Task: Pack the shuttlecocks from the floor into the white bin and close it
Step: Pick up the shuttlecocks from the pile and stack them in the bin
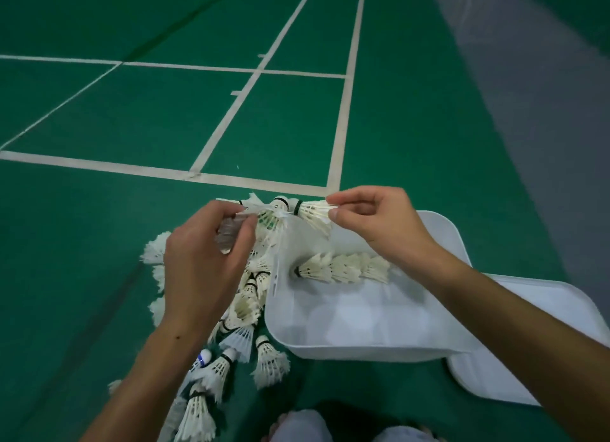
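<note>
Now right hand [376,220] pinching shuttlecock [312,212] by its feathers, left hand [204,260] gripping blurred shuttlecocks, floor pile [244,313] under it, open white bin [363,326] below right hand

Head camera looks down, close over floor [132,118] (wide-angle).

Both forearms are bare, no sleeves showing; light grey trousers [297,426] cover the knees.

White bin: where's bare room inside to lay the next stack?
The white plastic bin has one nested row of feathered shuttlecocks along its far side; the floor from that row to the near wall is bare. Crowded: the loose shuttlecock pile on the green floor outside its left wall.
</note>
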A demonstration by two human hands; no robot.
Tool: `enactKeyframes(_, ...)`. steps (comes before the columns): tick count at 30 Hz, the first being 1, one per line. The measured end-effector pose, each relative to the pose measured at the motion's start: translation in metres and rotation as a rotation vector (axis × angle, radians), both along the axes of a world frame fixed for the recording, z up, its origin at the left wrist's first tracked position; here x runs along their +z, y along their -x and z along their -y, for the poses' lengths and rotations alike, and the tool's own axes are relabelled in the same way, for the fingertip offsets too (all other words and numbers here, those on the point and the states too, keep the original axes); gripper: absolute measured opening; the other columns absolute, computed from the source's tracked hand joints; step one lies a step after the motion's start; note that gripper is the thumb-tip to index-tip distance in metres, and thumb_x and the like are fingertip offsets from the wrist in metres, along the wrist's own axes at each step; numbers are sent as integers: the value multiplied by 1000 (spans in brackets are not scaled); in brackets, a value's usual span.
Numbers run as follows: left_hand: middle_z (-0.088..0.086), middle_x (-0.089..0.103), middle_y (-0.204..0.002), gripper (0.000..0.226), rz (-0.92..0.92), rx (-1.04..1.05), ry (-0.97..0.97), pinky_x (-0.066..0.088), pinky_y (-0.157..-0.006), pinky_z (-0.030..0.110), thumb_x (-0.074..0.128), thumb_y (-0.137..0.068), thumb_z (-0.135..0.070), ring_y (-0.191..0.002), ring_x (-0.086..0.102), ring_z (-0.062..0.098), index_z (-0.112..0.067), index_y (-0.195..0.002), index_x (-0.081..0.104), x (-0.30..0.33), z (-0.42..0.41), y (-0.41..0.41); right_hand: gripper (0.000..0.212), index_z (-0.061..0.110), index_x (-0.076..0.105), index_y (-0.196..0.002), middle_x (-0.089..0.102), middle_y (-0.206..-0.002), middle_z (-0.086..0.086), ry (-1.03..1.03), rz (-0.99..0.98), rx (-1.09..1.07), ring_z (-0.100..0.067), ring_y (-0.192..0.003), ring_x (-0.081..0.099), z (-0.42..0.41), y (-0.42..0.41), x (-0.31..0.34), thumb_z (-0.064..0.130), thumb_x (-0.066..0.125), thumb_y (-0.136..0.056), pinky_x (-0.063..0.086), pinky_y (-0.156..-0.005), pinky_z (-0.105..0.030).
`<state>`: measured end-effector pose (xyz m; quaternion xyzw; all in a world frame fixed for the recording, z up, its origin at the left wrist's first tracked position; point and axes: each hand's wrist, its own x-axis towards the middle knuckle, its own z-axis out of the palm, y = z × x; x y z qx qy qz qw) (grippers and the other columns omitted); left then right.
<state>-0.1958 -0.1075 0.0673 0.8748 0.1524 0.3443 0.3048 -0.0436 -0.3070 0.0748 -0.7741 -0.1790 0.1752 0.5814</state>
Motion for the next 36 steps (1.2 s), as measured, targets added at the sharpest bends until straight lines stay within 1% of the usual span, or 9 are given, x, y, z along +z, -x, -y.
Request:
enactKeyframes(2, -16, 68, -84, 7, -26, -59, 12, 57, -64, 38, 73, -98, -25, -74, 65, 3, -19, -100, 70, -1, 9, -4, 15, 22, 81, -103, 81, -88, 4, 27, -13, -84, -7, -85, 77, 25, 1, -3, 17, 82, -89, 52, -72, -9)
enactKeyframes(6, -11, 74, -94, 11, -108, -211, -61, 59, -72, 43, 73, -98, -24, -83, 70, 12, -17, -106, 72, -5, 24, -13, 14, 27, 81, -97, 81, -90, 7, 198, 3, -222, -6, -89, 76, 76, -6, -19, 17, 81, -87, 57, -80, -23)
enactKeyframes(9, -15, 75, -96, 11, -191, -289, -97, 59, -73, 42, 74, -98, -28, -86, 70, 12, -24, -108, 73, -11, 27, -13, 16, 27, 81, -94, 80, -91, 6, 347, 12, -223, -12, -91, 76, 97, -7, -35, 13, 81, -86, 61, -86, -34)
enactKeyframes(13, -20, 75, -94, 11, -283, -264, -173, 58, -68, 38, 75, -96, -34, -84, 70, 11, -34, -106, 73, -23, 31, -8, 19, 26, 79, -94, 80, -81, 1, 464, -34, -174, -24, -79, 77, 98, -2, -57, 9, 78, -86, 65, -79, -49)
enactKeyframes(18, -19, 73, -88, 13, -283, -217, -141, 58, -66, 40, 78, -94, -34, -81, 69, 13, -34, -106, 72, -30, 32, -15, 34, 16, 71, -109, 79, -77, -8, 541, -224, -19, -23, -71, 78, 71, 7, -84, 1, 80, -80, 67, -77, -44)
enactKeyframes(23, -15, 72, -82, 13, -259, -193, -146, 58, -61, 40, 77, -94, -39, -73, 67, 12, -28, -100, 73, -36, 32, -35, 35, -2, 69, -113, 78, -81, -21, 568, -480, 182, -27, -68, 79, 28, 10, -114, -4, 82, -81, 67, -72, -40)
enactKeyframes(27, -15, 73, -81, 16, -272, -154, -186, 58, -57, 37, 73, -97, -41, -67, 66, 9, -25, -98, 75, -42, 33, -52, 34, -5, 66, -110, 77, -88, -31, 559, -612, 221, -36, -76, 78, 4, 7, -124, -7, 84, -81, 67, -74, -45)
enactKeyframes(31, -11, 73, -77, 19, -281, -158, -215, 55, -55, 34, 72, -98, -39, -61, 64, 11, -21, -95, 77, -46, 34, -63, 41, -10, 62, -118, 74, -98, -35, 598, -711, 317, -31, -66, 76, -8, 8, -130, -9, 82, -82, 67, -74, -44)
enactKeyframes(36, -8, 74, -72, 22, -288, -185, -211, 56, -55, 35, 74, -97, -37, -56, 64, 13, -17, -90, 79, -49, 33, -69, 37, -6, 63, -116, 75, -100, -34, 621, -777, 359, -33, -75, 77, -9, 22, -144, -7, 82, -84, 65, -82, -46)
